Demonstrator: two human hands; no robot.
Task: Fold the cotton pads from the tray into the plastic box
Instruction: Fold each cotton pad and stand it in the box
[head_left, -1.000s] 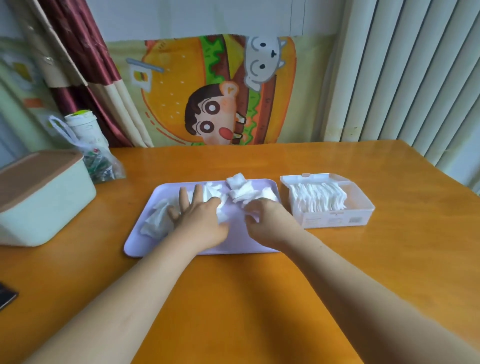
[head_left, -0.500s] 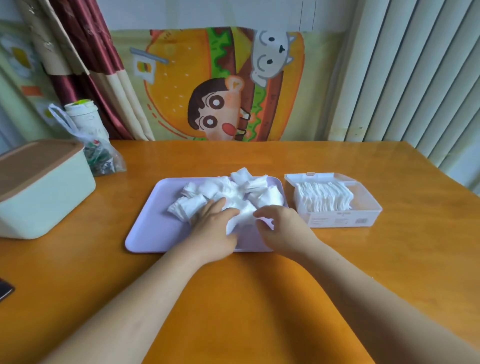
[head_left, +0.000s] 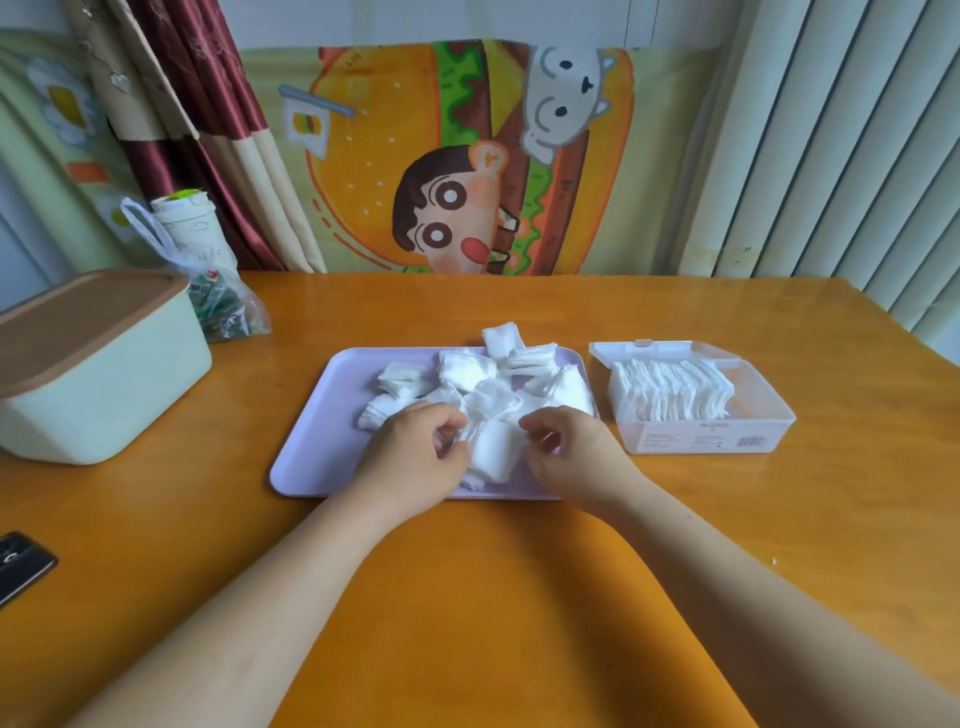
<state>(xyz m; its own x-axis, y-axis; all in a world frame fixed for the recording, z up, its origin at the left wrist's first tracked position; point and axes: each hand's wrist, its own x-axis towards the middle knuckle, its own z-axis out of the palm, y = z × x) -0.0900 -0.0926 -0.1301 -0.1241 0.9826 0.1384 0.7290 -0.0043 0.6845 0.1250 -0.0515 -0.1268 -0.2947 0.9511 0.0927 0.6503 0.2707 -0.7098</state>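
A lilac tray (head_left: 317, 441) lies on the orange table with several loose white cotton pads (head_left: 467, 371) heaped across its far and middle part. To its right stands a clear plastic box (head_left: 696, 439), lid open, with a row of folded pads (head_left: 672, 389) inside. Both hands are over the tray's near edge. My left hand (head_left: 413, 457) and my right hand (head_left: 576, 454) each pinch a side of one white cotton pad (head_left: 493, 452) held between them.
A pale green bin with a brown lid (head_left: 88, 364) stands at the left. Behind it are a plastic bag (head_left: 223, 306) and a white cup (head_left: 187, 223). A dark phone (head_left: 21, 569) lies at the left edge. Curtains and a cartoon cloth back the table.
My left hand has lifted off the pile where it lay flat. Both hands have drawn together toward the tray's near edge and taken hold of one pad.
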